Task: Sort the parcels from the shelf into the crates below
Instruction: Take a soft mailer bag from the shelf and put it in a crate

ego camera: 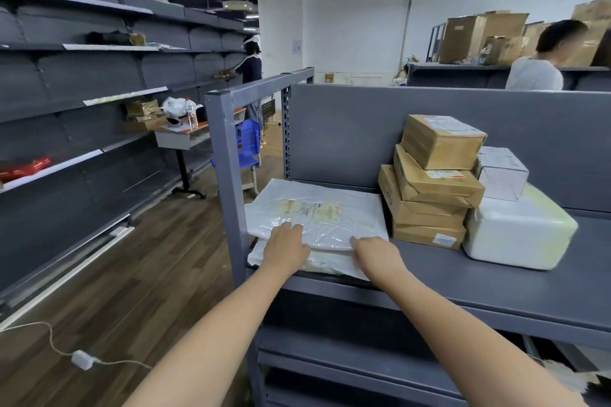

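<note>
left hand (287, 243): fingers are lying together and fairly flat on the near edge of the top mailer (357, 218), pressing on it, not curling round it
right hand (377, 253): fingertips are poking in at the mailer's near right corner; pinching or just touching, I can't tell
top mailer: it's sitting lower centre of the frame on the grey shelf (496, 287), lying on a second white mailer (330, 266)
doing it well: my guess is the top bag is getting separated from the one under it, so working thumbs under the edge and lifting it flat is the way to go, since slick plastic is likely dragging the lower bag along
neighbours: brown box stack (429, 188) is standing just right of the mailer, so pulling toward the body is looking safer than sideways
crates: not showing anywhere in frame
writing: a yellowish shipping label (312, 208) is sitting on the top mailer, with stickers on the boxes too, all too blurry to read, and no brand I can make out
</note>
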`<state>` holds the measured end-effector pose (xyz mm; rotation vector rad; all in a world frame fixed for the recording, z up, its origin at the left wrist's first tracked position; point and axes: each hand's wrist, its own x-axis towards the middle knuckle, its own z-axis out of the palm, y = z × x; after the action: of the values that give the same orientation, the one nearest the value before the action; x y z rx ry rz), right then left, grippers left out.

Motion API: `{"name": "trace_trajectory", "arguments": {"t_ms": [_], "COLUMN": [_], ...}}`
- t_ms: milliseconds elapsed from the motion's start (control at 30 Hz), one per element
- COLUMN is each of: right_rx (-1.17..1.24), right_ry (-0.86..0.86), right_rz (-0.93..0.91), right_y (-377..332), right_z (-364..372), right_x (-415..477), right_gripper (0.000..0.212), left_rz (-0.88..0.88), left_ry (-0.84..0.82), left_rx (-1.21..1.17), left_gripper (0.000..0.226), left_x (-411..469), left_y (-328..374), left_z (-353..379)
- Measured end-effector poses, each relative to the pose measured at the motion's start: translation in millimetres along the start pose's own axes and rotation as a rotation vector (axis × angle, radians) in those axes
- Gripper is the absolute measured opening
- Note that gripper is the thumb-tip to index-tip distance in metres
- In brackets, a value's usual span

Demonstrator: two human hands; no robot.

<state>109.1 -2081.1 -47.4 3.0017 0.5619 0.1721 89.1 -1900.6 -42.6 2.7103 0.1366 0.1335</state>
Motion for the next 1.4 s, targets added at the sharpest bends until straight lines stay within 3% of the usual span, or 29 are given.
{"name": "trace_trajectory", "arguments": {"t_ms": [133, 333, 533, 667, 767, 933, 1067, 1200, 1400], "right_rx": [0.004, 0.111, 0.290, 0.566, 0.685, 0.552, 0.725, 0.873, 0.954], "right_ry": [0.081, 0.091, 0.029, -0.021, -0.004, -0.131, -0.190, -0.127, -0.181], "right_rz": [0.007, 0.004, -0.123, -0.141, 0.029, 0.400, 0.396, 0.424, 0.420], "right_y": [-13, -35, -37, -38, -18, 37, 46, 47, 39], "right_z": [-11, -27, -35, -42, -35, -14, -14, -18, -10], "right_x": [-5, -21, -33, -33, -19, -2, 4, 5, -3], "right_gripper": [0.006, 0.033, 0.023, 0.035, 0.028, 0.050, 0.054, 0.068, 0.061], "left_rz": [-0.117, -0.251, -0.171, -0.054, 0.017, 0.052, 0.071, -0.044, -0.104], "left_ry": [0.074, -0.044, -0.077, -0.106, -0.193, -0.226, -0.244, -0.086, 0.022], "left_rx": [-0.094, -0.163, -0.063, -0.026, -0.051, -0.123, -0.137, -0.264, -0.239], "left_gripper": [0.045, 0.044, 0.057, 0.058, 0.050, 0.054, 0.052, 0.045, 0.061], "left_x": [-5, -2, 7, 7, 2, 13, 31, 39, 33], "left_y": [10, 33, 17, 9, 5, -5, -8, -5, -2], "left_z": [-6, -15, -14, -20, -25, -20, -20, -9, -9]}}
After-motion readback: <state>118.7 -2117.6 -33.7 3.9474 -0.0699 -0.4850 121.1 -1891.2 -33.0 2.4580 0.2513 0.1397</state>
